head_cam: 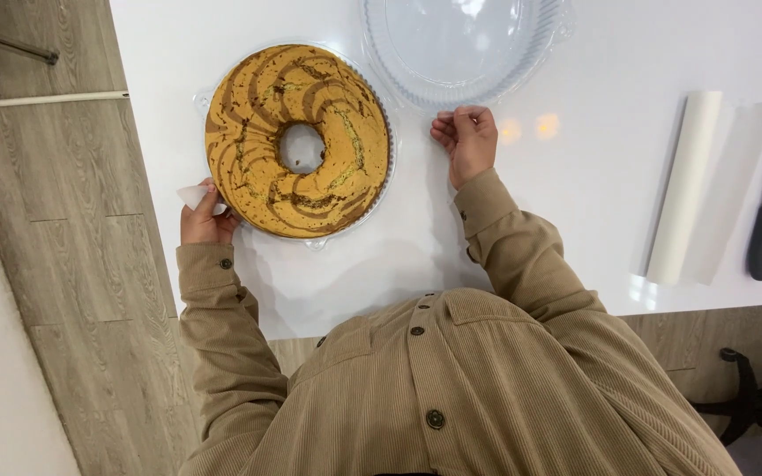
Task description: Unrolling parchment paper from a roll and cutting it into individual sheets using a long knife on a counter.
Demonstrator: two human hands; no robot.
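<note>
The marbled ring cake (pixel 297 141) sits on a thin clear tray (pixel 381 189) near the table's (pixel 575 203) left edge; it looks soft, crumbly and fairly heavy, best lifted by the tray's rim. The left hand (pixel 206 219) pinches a small white scrap (pixel 194 196) beside it; the right hand (pixel 466 139) rests loosely curled, empty, just below the clear domed lid (pixel 460 48).

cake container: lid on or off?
Off. The clear plastic lid lies apart on the white table, up and right of the marbled ring cake, which sits uncovered on its clear base.
</note>
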